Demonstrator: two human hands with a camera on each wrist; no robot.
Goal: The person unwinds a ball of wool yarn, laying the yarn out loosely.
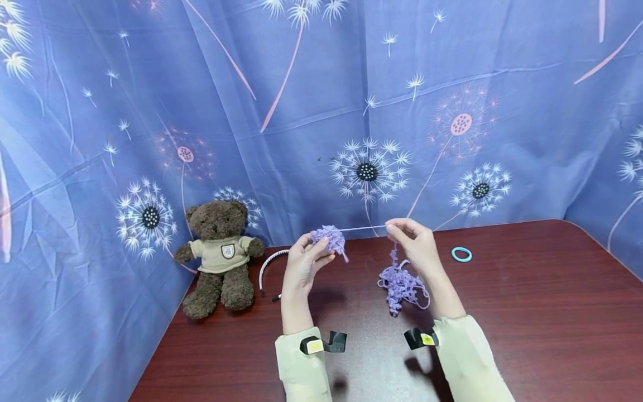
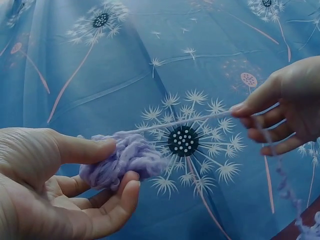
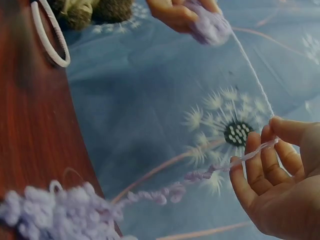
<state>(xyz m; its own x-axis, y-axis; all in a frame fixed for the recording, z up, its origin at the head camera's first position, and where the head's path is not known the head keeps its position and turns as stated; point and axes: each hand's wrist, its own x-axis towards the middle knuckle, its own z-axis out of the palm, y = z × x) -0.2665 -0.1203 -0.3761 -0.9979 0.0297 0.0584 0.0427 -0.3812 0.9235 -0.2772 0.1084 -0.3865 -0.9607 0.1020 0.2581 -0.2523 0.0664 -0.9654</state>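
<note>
A bundle of purple yarn (image 2: 122, 160) is held between the thumb and fingers of my left hand (image 1: 303, 262). From it a single strand (image 1: 364, 228) runs taut across to my right hand (image 1: 414, 243), which pinches it between thumb and forefinger. Below the right fingertips the strand turns kinked and curly and hangs down to a loose, tangled heap of purple yarn (image 1: 402, 285) over the table. In the right wrist view the heap (image 3: 60, 212) shows at lower left, with the kinked length (image 3: 170, 192) leading up to the right fingers.
A brown teddy bear (image 1: 216, 257) in a beige sweater sits at the table's left side. Beside it lies a white headband (image 1: 266, 268), partly hidden behind the left hand. A turquoise ring (image 1: 461, 254) lies to the right on the dark red table (image 1: 542, 312). A blue dandelion curtain (image 1: 311, 111) hangs behind.
</note>
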